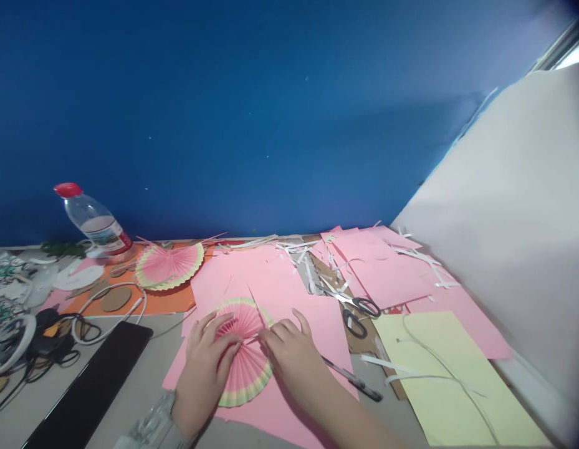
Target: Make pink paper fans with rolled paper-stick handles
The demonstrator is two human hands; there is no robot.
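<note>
A round pleated paper fan (pixel 245 377), pink with a pale yellow-green rim, lies opened out on pink paper in front of me. My left hand (pixel 209 349) grips its left side, thumb and forefinger close to the centre and the other fingers on the folds. At the right of the centre, my right hand (pixel 289 352) pinches the fan's folds with thumb and forefinger, its little finger raised. The fingertips hide exactly which fold is pinched. Under the fan spreads a large pink sheet (pixel 270 274).
Scissors (pixel 348 302) and a pen (pixel 352 377) lie to the right, beside a yellow sheet (pixel 439 374) and stacked pink paper (pixel 387 262). Leftward are a second paper fan (pixel 170 268), a bottle (pixel 102 227), a black phone-like slab (pixel 90 386) and tangled cables (pixel 50 340). A blue wall (pixel 252 125) rises behind.
</note>
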